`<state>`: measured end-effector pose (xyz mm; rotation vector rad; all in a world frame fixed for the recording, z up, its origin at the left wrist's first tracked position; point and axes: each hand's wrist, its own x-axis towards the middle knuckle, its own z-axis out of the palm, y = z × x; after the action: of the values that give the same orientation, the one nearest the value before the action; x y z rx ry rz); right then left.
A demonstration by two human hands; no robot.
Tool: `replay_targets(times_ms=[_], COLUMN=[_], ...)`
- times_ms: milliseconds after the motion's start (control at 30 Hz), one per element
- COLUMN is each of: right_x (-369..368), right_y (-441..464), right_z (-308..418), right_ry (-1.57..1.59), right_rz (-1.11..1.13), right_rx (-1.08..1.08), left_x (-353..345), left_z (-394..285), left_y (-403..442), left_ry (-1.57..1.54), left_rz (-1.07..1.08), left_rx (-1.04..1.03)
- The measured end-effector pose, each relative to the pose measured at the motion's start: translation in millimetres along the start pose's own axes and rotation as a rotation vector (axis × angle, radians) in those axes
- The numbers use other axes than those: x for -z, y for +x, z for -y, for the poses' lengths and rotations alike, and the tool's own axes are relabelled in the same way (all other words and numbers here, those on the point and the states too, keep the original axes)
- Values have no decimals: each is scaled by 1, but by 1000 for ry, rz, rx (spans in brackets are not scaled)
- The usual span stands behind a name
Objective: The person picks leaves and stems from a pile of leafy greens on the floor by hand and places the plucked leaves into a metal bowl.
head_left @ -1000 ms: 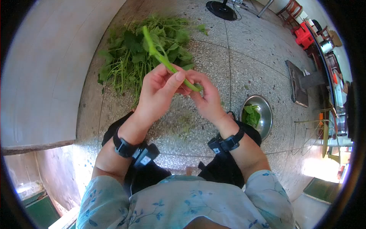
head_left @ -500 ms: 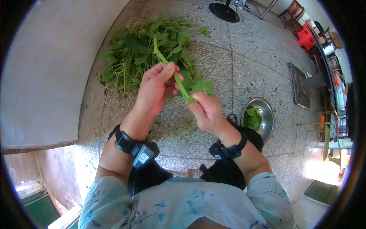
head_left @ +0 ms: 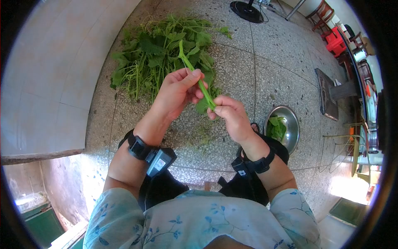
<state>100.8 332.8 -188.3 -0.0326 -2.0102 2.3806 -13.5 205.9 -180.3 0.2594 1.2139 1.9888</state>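
Observation:
A light green stem [head_left: 187, 62] slants across the middle of the head view, held in the air between both hands. My left hand [head_left: 179, 89] is closed around its middle, thumb on top. At the lower end, my right hand [head_left: 232, 117] pinches the stem between thumb and fingers. A green leaf [head_left: 202, 106] hangs just below the stem, close to the right fingertips; whether it is attached I cannot tell. Behind the hands, a heap of leafy green vines [head_left: 159, 54] lies on the floor.
To the right, a steel bowl [head_left: 293, 128] with green leaves [head_left: 275, 128] in it stands on the speckled floor [head_left: 232, 62], beside my foot. A pale wall [head_left: 49, 79] rises on the left. A black round base [head_left: 245, 11], a dark scale-like platform [head_left: 326, 93] and a red stool [head_left: 335, 42] stand farther off.
Both hands have shifted slightly right with the stem. My right fingers have changed their hold at its lower end. The leaf near them now hangs lower and farther left.

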Motion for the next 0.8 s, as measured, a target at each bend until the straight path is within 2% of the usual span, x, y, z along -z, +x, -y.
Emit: replay_targets(times_ms=[100,167,233,300,367,433,467,600,733,800], right_x=[0,-6,-7,-4,2,6,7,11,9,9], right_y=[-2,-5,-6,-6,-6,-7,-8,-9,-10,-10], right_z=[1,6,6,5,0,-3,-3,0,1,1], right_ry=[2,7,11,17,-24,-37,-49,-104,-109,-91], right_rz=[-37,-72,-89,-108,-134,-151,-164,-214,-220,-226], right_rx=[15,151,170,189,194,174,150,154,126,133], left_x=[-1,0,1,1,1,-5,-8,-22,-17,-20], left_z=[7,17,23,23,23,30,27,17,17,12], left_y=[3,7,8,8,7,2,-1,-16,-13,-17], left_ry=[-15,-95,-78,73,137,856,912,1031,1158,1226], left_rz=[-22,51,113,181,199,-29,31,202,190,124], left_rx=[73,208,243,383,398,-356,-533,-635,-726,-629])
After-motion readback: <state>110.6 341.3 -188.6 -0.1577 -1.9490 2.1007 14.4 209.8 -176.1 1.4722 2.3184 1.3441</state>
